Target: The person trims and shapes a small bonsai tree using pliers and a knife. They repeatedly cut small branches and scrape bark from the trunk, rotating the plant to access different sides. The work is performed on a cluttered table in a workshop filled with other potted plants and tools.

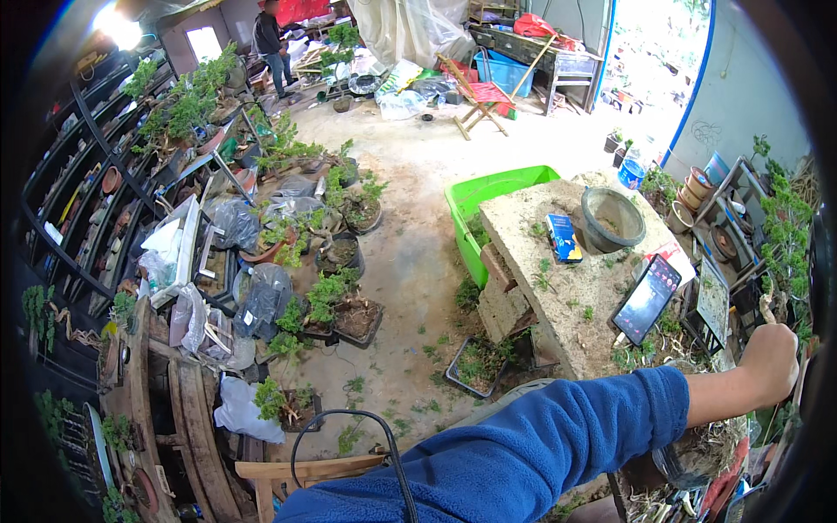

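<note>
My left hand (767,366), at the end of a blue fleece sleeve, reaches across to the right edge with its fingers curled round a pale twisted branch (769,307) below green foliage (780,235). Under my forearm sits a pot (684,462) with dry roots and soil, partly covered. Beside the arm, a phone with a lit screen (647,299) lies on a dusty worktop (558,314), along with a blue box (563,238) and a round pot (612,219). I cannot make out my right hand.
Potted plants (357,321) and plastic bags line the left, before dark shelves (105,174). A green bin (462,227) and a tray of clippings (471,370) adjoin the worktop. A person (275,52) stands at the back near a folding chair (479,96). A wooden chair back (261,471) is below.
</note>
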Motion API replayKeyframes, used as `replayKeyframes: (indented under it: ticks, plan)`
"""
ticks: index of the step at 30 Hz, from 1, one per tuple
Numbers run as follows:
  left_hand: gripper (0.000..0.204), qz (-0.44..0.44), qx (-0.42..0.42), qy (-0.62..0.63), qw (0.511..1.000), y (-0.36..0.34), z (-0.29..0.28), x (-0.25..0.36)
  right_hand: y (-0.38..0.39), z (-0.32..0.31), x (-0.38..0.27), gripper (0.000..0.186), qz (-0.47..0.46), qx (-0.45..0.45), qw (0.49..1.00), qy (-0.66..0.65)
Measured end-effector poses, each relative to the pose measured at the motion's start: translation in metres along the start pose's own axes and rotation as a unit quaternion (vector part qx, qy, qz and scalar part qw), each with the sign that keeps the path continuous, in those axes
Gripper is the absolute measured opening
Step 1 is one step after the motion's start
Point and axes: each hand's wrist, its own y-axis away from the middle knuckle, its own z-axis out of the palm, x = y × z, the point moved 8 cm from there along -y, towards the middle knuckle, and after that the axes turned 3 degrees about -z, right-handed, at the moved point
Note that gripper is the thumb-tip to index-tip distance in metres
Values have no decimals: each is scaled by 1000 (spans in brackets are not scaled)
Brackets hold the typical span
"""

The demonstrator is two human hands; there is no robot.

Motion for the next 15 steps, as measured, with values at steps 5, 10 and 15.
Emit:
replayKeyframes:
  ticks: [5,10,15]
  plan:
    - [14,28,-8,6,1000,0,-2,-1,7,-7,14,75,3,-2,991,-137]
    - [19,3,-17,-15,1000,-1,-8,-3,13,-5,14,90,-12,-10,937,-350]
    - [22,116,-19,45,992,-1,-27,-6,-3,-50,-27,97,-62,114,906,-403]
